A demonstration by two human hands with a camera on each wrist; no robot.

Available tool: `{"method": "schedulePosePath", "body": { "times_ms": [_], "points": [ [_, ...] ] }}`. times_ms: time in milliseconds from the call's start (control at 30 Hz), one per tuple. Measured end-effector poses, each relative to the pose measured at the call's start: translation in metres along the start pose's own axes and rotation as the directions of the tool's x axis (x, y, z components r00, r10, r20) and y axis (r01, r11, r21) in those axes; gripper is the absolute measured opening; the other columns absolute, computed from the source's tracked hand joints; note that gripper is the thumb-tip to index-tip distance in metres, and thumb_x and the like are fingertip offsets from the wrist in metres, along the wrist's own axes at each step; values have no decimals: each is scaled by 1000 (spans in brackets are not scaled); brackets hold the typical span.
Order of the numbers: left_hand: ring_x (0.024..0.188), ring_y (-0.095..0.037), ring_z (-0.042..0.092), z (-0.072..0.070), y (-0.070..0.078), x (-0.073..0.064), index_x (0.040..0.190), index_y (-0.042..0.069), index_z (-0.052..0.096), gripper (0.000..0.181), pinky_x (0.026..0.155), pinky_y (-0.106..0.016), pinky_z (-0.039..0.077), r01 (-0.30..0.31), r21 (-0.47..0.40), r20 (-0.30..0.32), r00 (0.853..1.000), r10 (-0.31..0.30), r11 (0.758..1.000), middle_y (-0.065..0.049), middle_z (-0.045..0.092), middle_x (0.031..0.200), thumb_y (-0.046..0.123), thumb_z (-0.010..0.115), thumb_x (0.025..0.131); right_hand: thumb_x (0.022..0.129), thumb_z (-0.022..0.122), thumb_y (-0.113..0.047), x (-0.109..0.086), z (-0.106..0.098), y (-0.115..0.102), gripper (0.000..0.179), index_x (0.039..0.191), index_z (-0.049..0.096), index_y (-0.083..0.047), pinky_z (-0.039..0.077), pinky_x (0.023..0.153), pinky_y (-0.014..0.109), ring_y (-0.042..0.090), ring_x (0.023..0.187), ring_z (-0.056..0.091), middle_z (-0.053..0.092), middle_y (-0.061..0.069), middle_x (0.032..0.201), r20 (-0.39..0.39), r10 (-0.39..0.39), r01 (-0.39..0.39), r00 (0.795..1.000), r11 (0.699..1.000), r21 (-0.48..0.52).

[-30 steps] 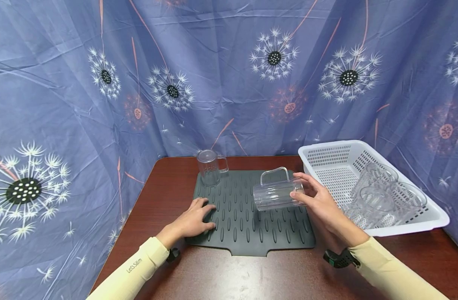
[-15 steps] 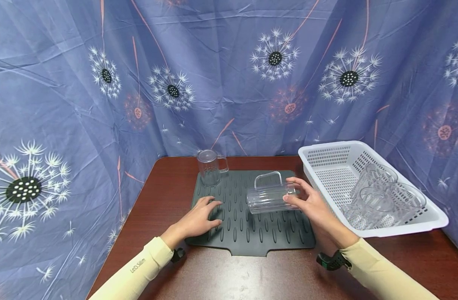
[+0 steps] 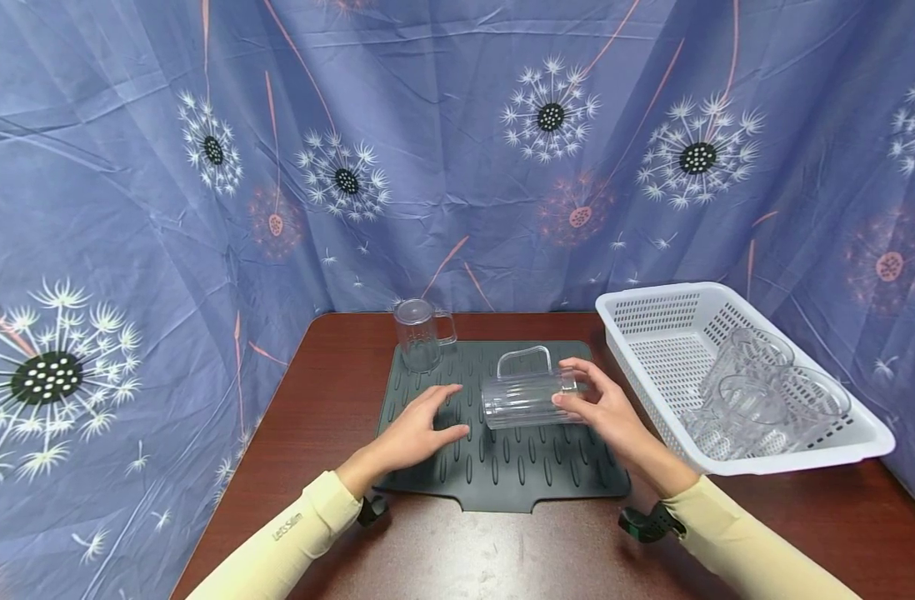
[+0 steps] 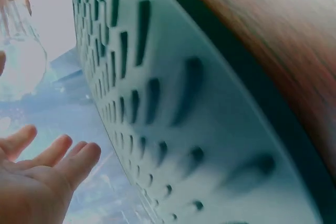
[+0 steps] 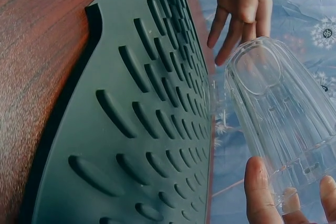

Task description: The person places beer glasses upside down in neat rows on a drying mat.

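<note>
A clear ribbed mug (image 3: 523, 402) lies sideways in the air over the dark drying mat (image 3: 495, 492), its handle up and its base toward the left. My right hand (image 3: 607, 412) grips it near the rim, thumb in front and fingers behind, as the right wrist view also shows on the mug (image 5: 283, 103). To the left, apart from the mug's base, my left hand (image 3: 412, 433) has its fingers spread and holds nothing. A second clear mug (image 3: 420, 337) stands upside down on the mat's back left corner, handle to the right.
At the right, a white perforated basket (image 3: 652, 346) holds several clear mugs (image 3: 757, 396) heaped on its near right side. Brown tabletop (image 3: 307, 375) surrounds the mat. A blue curtain (image 3: 457, 167) with dandelion prints hangs close behind the table.
The right hand has carried the mug leftward over the mat. My left hand has lifted from the mat and come to the right, toward the mug's base, its fingers opening.
</note>
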State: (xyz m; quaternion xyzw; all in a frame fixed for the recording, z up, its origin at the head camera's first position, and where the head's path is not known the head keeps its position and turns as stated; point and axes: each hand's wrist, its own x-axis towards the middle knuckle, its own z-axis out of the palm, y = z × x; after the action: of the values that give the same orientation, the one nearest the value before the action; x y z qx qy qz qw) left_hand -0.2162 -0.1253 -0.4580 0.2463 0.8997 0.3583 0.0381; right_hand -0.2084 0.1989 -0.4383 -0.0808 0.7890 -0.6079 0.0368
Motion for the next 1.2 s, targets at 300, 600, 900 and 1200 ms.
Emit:
{"method": "schedulePosePath", "body": {
  "times_ms": [300, 600, 900, 1200],
  "points": [
    [136, -34, 51, 11, 11, 10, 160, 23, 25, 81, 106, -50, 46, 45, -301, 39, 999, -35, 952, -13, 40, 155, 40, 70, 95, 94, 73, -29, 1, 8, 1, 60, 147, 44, -21, 56, 89, 41, 24, 107, 63, 42, 16, 150, 26, 20, -20, 999, 1000, 23],
    [126, -28, 60, 23, 14, 15, 161, 21, 18, 83, 96, -39, 54, 60, -411, 78, 996, -31, 910, -18, 52, 144, 38, 67, 97, 93, 74, -32, 2, 20, 0, 62, 147, 44, -22, 55, 90, 42, 27, 110, 62, 41, 15, 150, 52, 23, -24, 998, 999, 28],
    [119, -25, 63, 25, 17, 16, 159, 15, 25, 73, 91, -38, 55, 26, -417, 13, 1000, -23, 909, -16, 57, 136, 33, 64, 100, 94, 72, -33, 1, 21, 1, 62, 147, 41, -23, 54, 93, 44, 32, 117, 59, 38, 16, 152, 88, 40, -43, 995, 999, 32],
    [114, -20, 64, 26, 19, 18, 153, 25, 39, 66, 96, -36, 53, 7, -395, -112, 992, -56, 919, -10, 56, 134, 32, 70, 96, 97, 69, -32, 2, 17, -1, 64, 151, 36, -21, 48, 99, 50, 39, 134, 51, 38, 15, 154, 125, 27, -24, 992, 999, -27]
  ]
}}
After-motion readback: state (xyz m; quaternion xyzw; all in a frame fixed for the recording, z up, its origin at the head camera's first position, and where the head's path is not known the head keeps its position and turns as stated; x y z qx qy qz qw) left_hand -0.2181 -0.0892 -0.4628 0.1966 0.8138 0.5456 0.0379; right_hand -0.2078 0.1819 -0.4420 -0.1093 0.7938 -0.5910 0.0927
